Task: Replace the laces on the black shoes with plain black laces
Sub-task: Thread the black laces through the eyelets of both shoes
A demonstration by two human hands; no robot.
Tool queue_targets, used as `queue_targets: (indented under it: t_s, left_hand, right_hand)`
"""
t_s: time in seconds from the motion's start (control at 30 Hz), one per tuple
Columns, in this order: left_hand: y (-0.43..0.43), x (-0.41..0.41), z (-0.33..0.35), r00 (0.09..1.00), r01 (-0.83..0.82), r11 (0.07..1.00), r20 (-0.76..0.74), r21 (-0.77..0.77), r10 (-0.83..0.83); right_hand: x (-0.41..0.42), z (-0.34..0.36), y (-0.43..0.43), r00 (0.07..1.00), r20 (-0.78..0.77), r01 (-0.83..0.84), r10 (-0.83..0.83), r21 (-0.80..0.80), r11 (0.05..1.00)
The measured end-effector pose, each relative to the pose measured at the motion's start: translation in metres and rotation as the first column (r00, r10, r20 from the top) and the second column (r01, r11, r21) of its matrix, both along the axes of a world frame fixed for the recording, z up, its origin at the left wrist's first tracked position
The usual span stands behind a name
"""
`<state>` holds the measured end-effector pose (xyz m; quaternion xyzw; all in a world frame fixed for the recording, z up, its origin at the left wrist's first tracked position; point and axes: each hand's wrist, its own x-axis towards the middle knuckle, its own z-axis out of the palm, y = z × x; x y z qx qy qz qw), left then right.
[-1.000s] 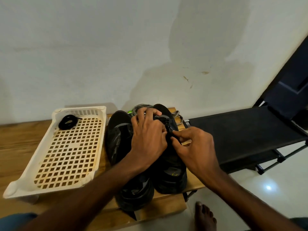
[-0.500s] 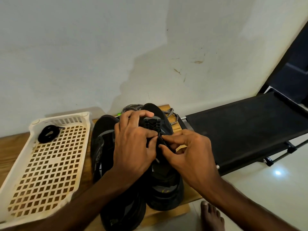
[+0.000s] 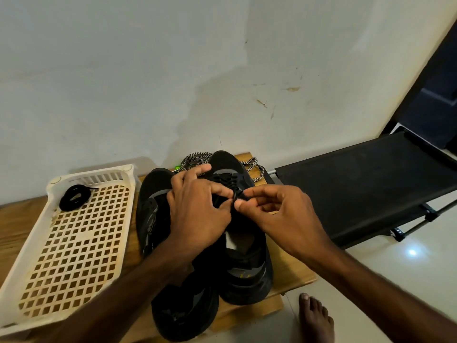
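Pinching a black lace tight between thumb and forefinger of right hand, other fingers loosely curled. Gripping same lace right beside that pinch with thumb and forefinger of left hand, remaining fingers spread forward over the toe. Directly under both grips: laced shoe, black, upright, toe pointing away, black lacing already through the front eyelets just ahead of the pinch. Touching it on the left-hand side, partly under the left wrist and forearm: second shoe, black; lacing hidden, cannot tell. Just beyond the grip, past the toes, against the wall: striped laces, black-and-white, loose in a heap, partly behind the laced shoe. Well left of the grip: white basket, plastic, grid bottom, low slotted walls, holding a coiled black lace in its far corner, flat on the grid. Under basket and both shoes: wooden table. Right of the grip, apart from the shoes: black cot, fabric top on a metal frame. Below the right forearm, on the floor: bare foot. Green item beside the striped laces, too small to identify.
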<state>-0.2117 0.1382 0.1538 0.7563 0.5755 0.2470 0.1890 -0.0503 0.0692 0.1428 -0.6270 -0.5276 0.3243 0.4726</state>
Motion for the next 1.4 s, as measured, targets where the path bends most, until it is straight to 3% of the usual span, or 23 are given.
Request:
queue_targets:
  t_s: [0.07, 0.2, 0.53, 0.67, 0.73, 0.83, 0.9, 0.93, 0.97, 1.0, 1.03, 1.07, 1.1, 1.13, 1.17, 1.33, 1.37, 1.4]
  left_hand:
    - [0.001, -0.001, 0.000, 1.000, 0.001, 1.000, 0.017, -0.028, -0.001]
    - [-0.002, 0.001, 0.000, 1.000, 0.007, 1.000, 0.011, 0.003, -0.007]
    - [-0.003, 0.000, -0.002, 1.000, -0.003, 0.998, -0.028, 0.060, 0.004]
    - [-0.007, -0.001, -0.005, 0.985, 0.061, 0.986, -0.167, 0.153, -0.035]
    - [-0.008, -0.002, -0.006, 0.975, 0.087, 0.981, -0.215, 0.173, -0.049]
    - [-0.008, -0.003, -0.005, 0.990, 0.086, 0.986, -0.121, 0.146, -0.068]
    - [-0.005, -0.006, 0.001, 0.994, 0.059, 0.994, 0.084, 0.096, -0.067]
    - [-0.001, -0.008, 0.006, 0.976, 0.040, 0.996, 0.211, 0.081, -0.057]
    - [0.001, -0.011, 0.014, 0.947, 0.019, 0.997, 0.317, 0.081, -0.044]
    - [0.004, -0.015, 0.023, 0.916, -0.008, 0.995, 0.399, 0.102, -0.033]
    - [0.006, -0.019, 0.033, 0.887, -0.039, 0.989, 0.460, 0.143, -0.031]
    - [0.008, -0.023, 0.043, 0.866, -0.068, 0.979, 0.499, 0.195, -0.039]
    - [0.010, -0.027, 0.051, 0.857, -0.093, 0.966, 0.513, 0.242, -0.046]
    - [0.012, -0.029, 0.058, 0.858, -0.108, 0.955, 0.511, 0.277, -0.051]
    - [0.013, -0.031, 0.062, 0.864, -0.111, 0.950, 0.500, 0.293, -0.053]
    - [0.023, -0.027, 0.049, 0.929, 0.000, 0.989, 0.367, 0.150, -0.055]
    - [0.024, -0.024, 0.044, 0.949, 0.031, 0.993, 0.309, 0.110, -0.064]
    - [0.025, -0.022, 0.038, 0.966, 0.063, 0.995, 0.244, 0.079, -0.081]
  right_hand:
    - [0.004, 0.002, 0.004, 0.999, -0.031, -0.041, 0.041, -0.011, 0.999]
    - [0.005, 0.000, 0.014, 0.997, 0.051, -0.053, 0.055, -0.040, 0.998]
    - [0.006, 0.002, 0.017, 0.987, 0.159, -0.031, 0.009, 0.131, 0.991]
    - [0.010, 0.011, 0.019, 1.000, -0.021, 0.010, -0.008, 0.093, 0.996]
    - [0.022, 0.025, 0.023, 0.963, -0.245, 0.117, -0.113, 0.002, 0.993]
    - [0.054, 0.049, 0.022, 0.689, -0.711, 0.102, -0.139, -0.095, 0.990]
    - [0.066, 0.057, 0.016, 0.517, -0.854, 0.029, -0.056, -0.048, 0.998]
    - [0.065, 0.057, 0.015, 0.490, -0.871, 0.015, -0.031, -0.027, 1.000]
    - [0.061, 0.054, 0.013, 0.528, -0.848, 0.020, -0.033, -0.027, 0.999]
    - [0.054, 0.051, 0.012, 0.666, -0.744, 0.036, -0.051, -0.036, 0.999]
    - [0.046, 0.046, 0.012, 0.865, -0.498, 0.046, -0.056, -0.031, 0.998]
    - [0.038, 0.041, 0.013, 0.992, -0.124, 0.017, -0.019, -0.016, 1.000]
    - [0.029, 0.037, 0.014, 0.974, 0.212, -0.073, 0.076, -0.022, 0.997]
    - [0.022, 0.033, 0.016, 0.895, 0.414, -0.150, 0.165, -0.069, 0.986]
    - [0.018, 0.031, 0.018, 0.841, 0.497, -0.179, 0.215, -0.118, 0.977]
    - [0.025, 0.058, 0.025, 0.847, 0.518, -0.125, 0.125, -0.034, 0.992]
    - [0.027, 0.065, 0.024, 0.899, 0.425, -0.124, 0.105, 0.017, 0.992]
    - [0.030, 0.071, 0.023, 0.970, 0.217, -0.125, 0.109, 0.060, 0.990]
